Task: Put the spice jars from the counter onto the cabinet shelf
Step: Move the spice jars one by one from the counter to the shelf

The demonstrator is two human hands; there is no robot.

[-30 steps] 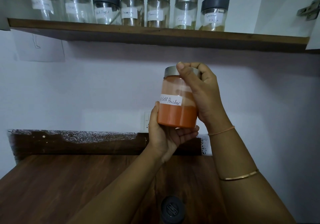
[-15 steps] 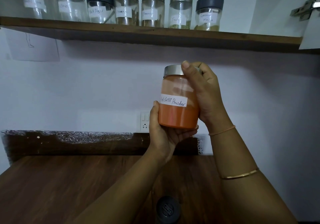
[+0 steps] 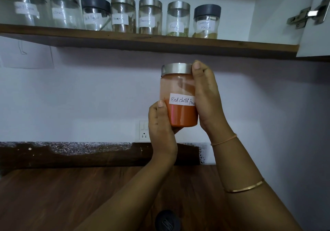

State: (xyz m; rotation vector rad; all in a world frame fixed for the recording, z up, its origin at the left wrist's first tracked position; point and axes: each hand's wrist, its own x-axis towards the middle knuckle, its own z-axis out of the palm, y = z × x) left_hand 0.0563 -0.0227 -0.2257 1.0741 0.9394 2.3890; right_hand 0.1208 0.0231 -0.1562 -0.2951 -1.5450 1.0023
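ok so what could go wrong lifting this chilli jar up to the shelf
The red chilli powder jar is below the shelf edge; raised straight up, its lid could hit the underside. The visible free gap is right of the garam masala jar, so it might knock that neighbour.

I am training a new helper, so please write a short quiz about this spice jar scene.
1. True or false: the left hand and the right hand both hold the chilli jar.
2. The chilli jar is: A on the shelf; B in the air below the shelf; C above the shelf.
3. How many jars on the shelf have dark lids?
Key: 1 true; 2 B; 3 two, the Black Pepper jar and the Garam Masala jar.
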